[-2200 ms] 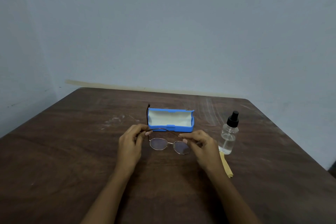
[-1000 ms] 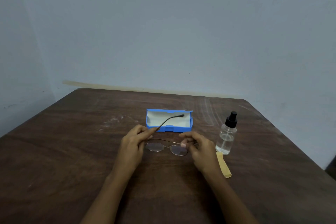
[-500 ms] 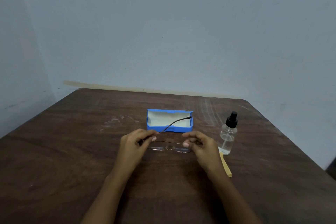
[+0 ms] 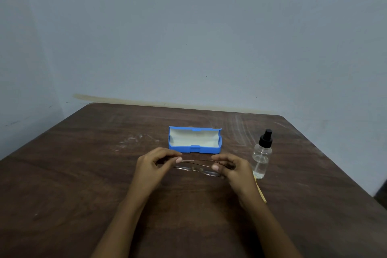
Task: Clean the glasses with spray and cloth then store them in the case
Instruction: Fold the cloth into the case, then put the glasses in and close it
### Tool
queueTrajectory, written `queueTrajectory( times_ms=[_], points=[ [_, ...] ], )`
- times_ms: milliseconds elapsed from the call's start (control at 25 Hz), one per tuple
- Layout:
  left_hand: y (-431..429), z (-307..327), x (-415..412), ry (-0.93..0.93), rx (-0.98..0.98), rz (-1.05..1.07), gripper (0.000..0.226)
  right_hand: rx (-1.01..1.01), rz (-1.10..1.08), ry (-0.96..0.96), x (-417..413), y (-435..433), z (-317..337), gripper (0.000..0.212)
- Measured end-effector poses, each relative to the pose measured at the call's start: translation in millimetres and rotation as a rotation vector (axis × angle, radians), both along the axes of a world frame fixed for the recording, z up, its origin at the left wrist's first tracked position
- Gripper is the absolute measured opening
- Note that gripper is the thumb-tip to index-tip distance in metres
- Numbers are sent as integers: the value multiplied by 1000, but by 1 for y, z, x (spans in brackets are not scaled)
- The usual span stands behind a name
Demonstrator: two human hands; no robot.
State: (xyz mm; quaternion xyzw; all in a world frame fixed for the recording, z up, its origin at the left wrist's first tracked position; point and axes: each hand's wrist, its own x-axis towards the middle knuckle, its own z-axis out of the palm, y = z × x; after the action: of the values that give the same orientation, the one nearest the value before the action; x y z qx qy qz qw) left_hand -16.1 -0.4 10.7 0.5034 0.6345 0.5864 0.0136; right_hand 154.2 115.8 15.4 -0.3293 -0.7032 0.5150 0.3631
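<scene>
Thin-framed glasses [image 4: 196, 166] are held level just above the brown table [image 4: 83, 174], both temples folded flat across the lenses. My left hand [image 4: 151, 165] pinches the left end and my right hand [image 4: 232, 168] pinches the right end. Right behind them the blue case [image 4: 194, 148] lies open, its cream lining showing and nothing inside. A clear spray bottle [image 4: 261, 157] with a black nozzle stands upright to the right of my right hand. The yellow cloth [image 4: 260, 191] lies on the table behind my right wrist, mostly hidden.
A bare blue-grey wall [image 4: 188, 37] rises behind the table's far edge. The table's right edge [image 4: 345, 176] runs diagonally near the bottle.
The left temple, which stood raised over the case, has been folded down flat onto the frame. The lenses have tipped from facing me to lying level. Both hands stayed at the ends.
</scene>
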Motion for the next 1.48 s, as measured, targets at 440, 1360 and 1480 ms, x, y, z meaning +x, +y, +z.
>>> queueTrajectory(
  times_ms=[440, 1360, 1480],
  points=[
    [-4, 5, -8, -540, 43, -209, 22, -168, 46, 160, 3, 1, 0, 19],
    [2, -4, -11, -609, 7, -126, 25, -504, 147, 500, 4, 7, 3, 20],
    [0, -2, -9, -660, 41, -140, 24, -503, 110, 453, 5, 6, 2, 21]
  ],
)
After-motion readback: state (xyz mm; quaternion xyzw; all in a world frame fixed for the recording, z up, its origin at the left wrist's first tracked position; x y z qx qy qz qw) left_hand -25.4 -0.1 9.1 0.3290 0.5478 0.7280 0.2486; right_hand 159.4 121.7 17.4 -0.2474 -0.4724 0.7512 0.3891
